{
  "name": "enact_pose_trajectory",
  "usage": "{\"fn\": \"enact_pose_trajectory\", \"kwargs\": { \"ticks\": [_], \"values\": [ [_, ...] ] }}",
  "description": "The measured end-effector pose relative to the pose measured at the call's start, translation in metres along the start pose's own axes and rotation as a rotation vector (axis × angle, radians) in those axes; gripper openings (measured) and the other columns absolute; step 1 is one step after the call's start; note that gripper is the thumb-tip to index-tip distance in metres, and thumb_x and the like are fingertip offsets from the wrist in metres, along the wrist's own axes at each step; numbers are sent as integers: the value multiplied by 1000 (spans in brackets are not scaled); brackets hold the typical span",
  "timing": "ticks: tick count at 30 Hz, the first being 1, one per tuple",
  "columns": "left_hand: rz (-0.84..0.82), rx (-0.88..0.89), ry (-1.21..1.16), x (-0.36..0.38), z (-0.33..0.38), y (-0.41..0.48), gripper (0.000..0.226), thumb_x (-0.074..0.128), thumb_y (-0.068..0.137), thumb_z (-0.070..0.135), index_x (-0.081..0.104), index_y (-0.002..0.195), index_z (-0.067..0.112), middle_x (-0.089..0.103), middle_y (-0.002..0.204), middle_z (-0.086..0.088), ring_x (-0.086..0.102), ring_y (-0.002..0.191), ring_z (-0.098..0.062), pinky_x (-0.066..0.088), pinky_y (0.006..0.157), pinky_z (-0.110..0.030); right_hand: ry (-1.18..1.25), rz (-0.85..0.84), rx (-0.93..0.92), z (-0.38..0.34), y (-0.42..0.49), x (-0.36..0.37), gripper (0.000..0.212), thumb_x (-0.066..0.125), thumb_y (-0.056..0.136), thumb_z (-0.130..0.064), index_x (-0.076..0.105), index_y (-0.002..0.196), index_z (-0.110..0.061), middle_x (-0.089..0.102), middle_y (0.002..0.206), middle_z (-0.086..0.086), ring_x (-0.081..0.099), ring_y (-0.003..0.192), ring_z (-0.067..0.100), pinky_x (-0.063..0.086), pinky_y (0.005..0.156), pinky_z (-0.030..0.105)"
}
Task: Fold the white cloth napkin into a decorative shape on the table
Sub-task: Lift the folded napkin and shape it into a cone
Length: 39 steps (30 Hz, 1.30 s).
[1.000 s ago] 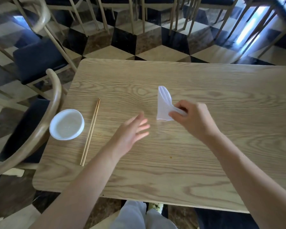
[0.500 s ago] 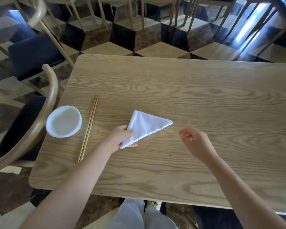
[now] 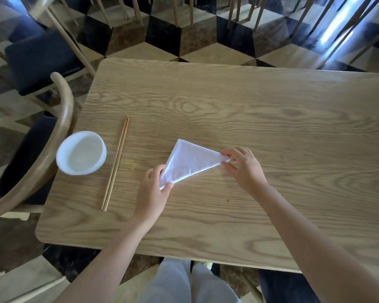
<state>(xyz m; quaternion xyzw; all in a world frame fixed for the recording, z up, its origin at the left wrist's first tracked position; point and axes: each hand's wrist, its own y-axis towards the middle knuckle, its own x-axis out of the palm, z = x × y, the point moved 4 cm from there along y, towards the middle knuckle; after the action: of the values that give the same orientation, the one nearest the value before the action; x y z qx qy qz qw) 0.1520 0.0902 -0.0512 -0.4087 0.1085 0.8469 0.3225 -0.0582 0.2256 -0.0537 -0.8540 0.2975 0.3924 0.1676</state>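
A white bowl (image 3: 81,152) is sitting near the table's (image 3: 271,110) left edge, with chopsticks (image 3: 115,163) lying just beside it. The left hand (image 3: 154,193) is pinching the near corner of the white napkin (image 3: 188,165), which is lying folded into a triangle mid-table. The right hand (image 3: 242,166) is pinching its right tip. Bare wood is stretching wide beyond, toward the far and right edges.

Restaurant: chairs (image 3: 42,55), chopsticks (image 3: 116,162), dish (image 3: 81,153)
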Motion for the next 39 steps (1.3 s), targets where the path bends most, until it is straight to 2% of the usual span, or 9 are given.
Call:
{"fn": "enact_pose_trajectory", "kwargs": {
  "ticks": [5,12,15,20,29,31,34,35,39],
  "values": [
    [19,-4,-37,0,-5,1,43,69,78,7,54,118,10,58,108,-9,53,92,-20,38,78,-23,210,-107,100,8,14,-3,15,72,75,-13,67,89,-16,56,82,-4,48,69,4,35,62,3],
    [6,9,-34,1,-9,3,42,69,78,7,56,118,10,59,111,-9,47,87,-11,31,74,-9,205,-209,230,17,28,-4,3,71,77,-23,70,79,-21,59,63,-11,50,55,-2,36,47,3],
    [7,3,-45,2,-8,4,41,70,78,4,56,116,10,58,110,-10,47,86,-12,30,74,-7,197,-259,234,17,34,-8,11,69,81,-24,66,70,-24,55,56,-13,48,45,-3,33,41,6],
    [18,6,-35,3,-7,3,39,69,78,2,56,114,7,58,107,-13,46,85,-14,31,71,2,138,-317,253,16,34,-7,21,61,84,-23,62,64,-27,56,64,-13,49,59,4,35,52,20],
    [-125,-243,-197,6,-11,22,51,64,82,34,47,125,13,56,111,0,53,96,-14,41,77,-25,-79,-200,105,-1,28,8,21,60,86,-33,56,92,-14,55,89,-2,49,85,19,39,66,31],
    [-192,-344,-270,5,-11,32,41,63,82,31,51,118,16,61,101,3,57,87,-13,42,67,-22,-88,-181,99,-1,28,10,20,61,86,-31,56,91,-13,55,89,-1,49,87,22,39,66,31],
    [-335,-359,-320,2,-5,41,4,64,80,26,62,83,23,58,69,13,56,63,-2,39,49,-13,-80,-188,91,1,31,9,18,64,83,-28,58,87,-12,55,86,0,50,89,24,39,70,31],
    [-353,-323,-331,-1,-1,42,8,64,80,25,60,73,27,55,62,15,52,53,3,37,44,-10,-85,-205,77,0,33,8,17,65,81,-28,59,87,-13,54,87,0,49,91,24,41,74,33],
    [-359,-160,-412,-16,15,37,14,63,82,24,57,78,37,60,74,20,55,62,11,40,53,-3,-111,-378,-41,-8,42,6,23,72,76,-21,65,98,-18,49,89,-6,40,98,20,36,93,34]
  ]
}}
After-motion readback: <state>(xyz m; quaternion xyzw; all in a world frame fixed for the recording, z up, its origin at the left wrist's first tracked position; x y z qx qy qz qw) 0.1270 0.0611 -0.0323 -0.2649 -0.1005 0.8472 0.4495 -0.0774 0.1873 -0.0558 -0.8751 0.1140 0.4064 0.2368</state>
